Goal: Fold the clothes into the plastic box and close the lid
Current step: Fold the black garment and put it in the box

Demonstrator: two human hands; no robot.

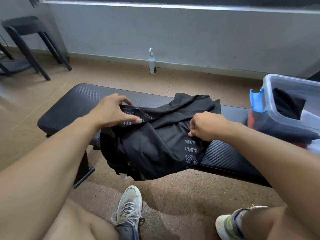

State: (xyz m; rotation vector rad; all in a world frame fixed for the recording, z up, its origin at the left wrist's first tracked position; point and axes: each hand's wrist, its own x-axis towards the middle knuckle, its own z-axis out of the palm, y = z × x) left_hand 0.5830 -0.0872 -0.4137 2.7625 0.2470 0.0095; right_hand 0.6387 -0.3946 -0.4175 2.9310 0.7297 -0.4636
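Observation:
A black garment (155,144) with grey mesh stripes lies crumpled on the black padded bench (69,104), its near part hanging over the front edge. My left hand (110,111) pinches the garment's upper left edge between thumb and fingers. My right hand (206,127) grips a fold of the garment near its right side, fingers curled. The clear plastic box (270,87) with a blue latch stands open at the right end of the bench, with a folded black garment (289,104) inside. The lid is not in view.
A black stool (31,42) stands at the far left by the wall. A white spray bottle (152,64) sits on the floor against the wall. My two feet in light sneakers (128,210) rest on the speckled floor before the bench.

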